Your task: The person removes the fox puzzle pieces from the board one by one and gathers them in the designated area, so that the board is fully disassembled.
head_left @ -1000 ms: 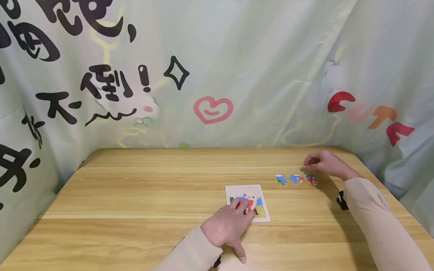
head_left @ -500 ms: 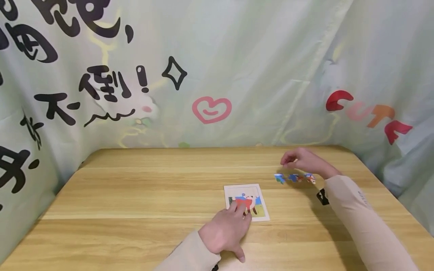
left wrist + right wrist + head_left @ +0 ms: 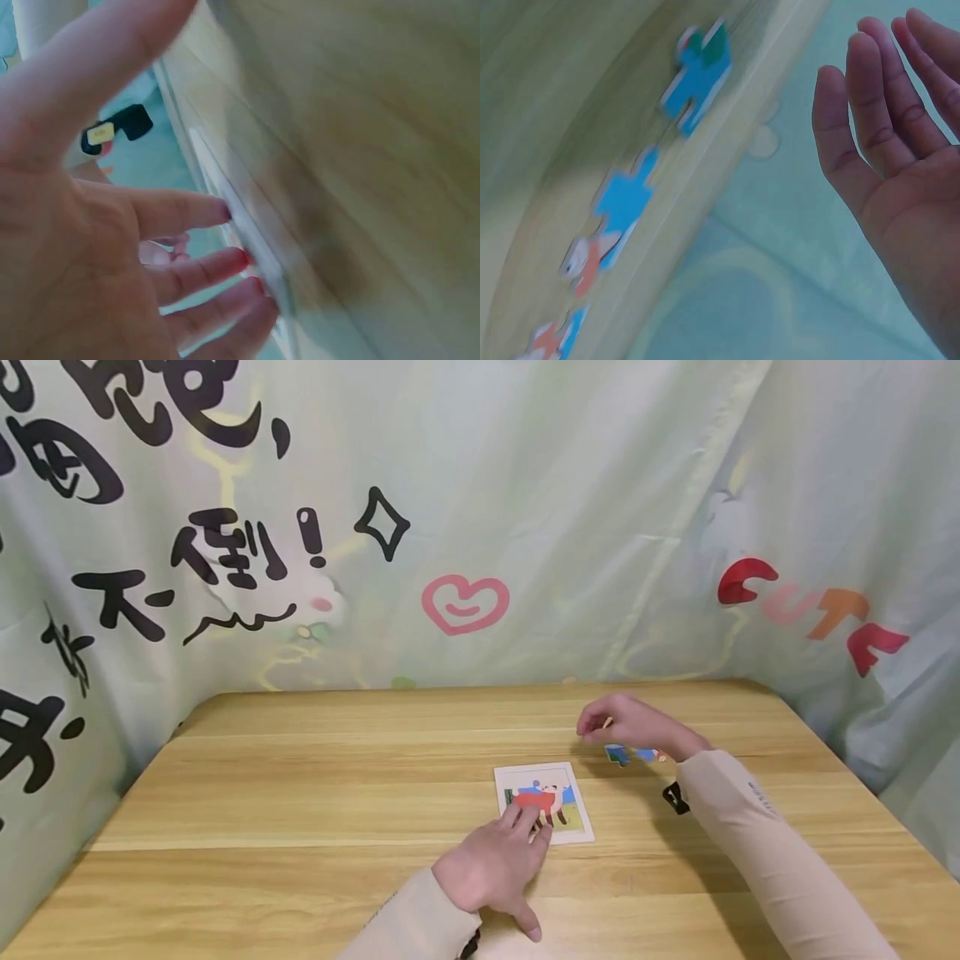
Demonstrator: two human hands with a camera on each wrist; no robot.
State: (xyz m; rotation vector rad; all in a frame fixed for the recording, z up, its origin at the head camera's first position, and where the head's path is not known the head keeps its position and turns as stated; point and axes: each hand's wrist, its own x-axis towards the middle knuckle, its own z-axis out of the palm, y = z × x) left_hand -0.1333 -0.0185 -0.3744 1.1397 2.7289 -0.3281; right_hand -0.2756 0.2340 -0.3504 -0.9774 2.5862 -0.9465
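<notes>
My left hand (image 3: pixel 498 864) lies over a square picture puzzle board (image 3: pixel 531 770), fingers extended, its fingertips touching the lower part. The board shows an animal in red on blue and yellow. Edge-on, the same board (image 3: pixel 251 229) appears blurred in the left wrist view. Farther right, my right hand (image 3: pixel 637 727) hovers above the table with loosely bent fingers; no piece shows in it. Below it lie a blue-green puzzle piece (image 3: pixel 617 756) and a blue-orange puzzle piece (image 3: pixel 647 755). A third puzzle piece (image 3: pixel 559 337), cut by the right wrist frame, is hidden by the arm in the head view.
The wooden table (image 3: pixel 300 793) fills the lower half of the head view. Behind it hangs a printed curtain (image 3: pixel 570 527) with lettering and a pink heart. A black strap (image 3: pixel 677 797) shows at the right cuff.
My right hand has moved left, from beyond the rightmost piece to above the blue-green one, and its sleeve now covers the rightmost piece. The left hand stays on the board.
</notes>
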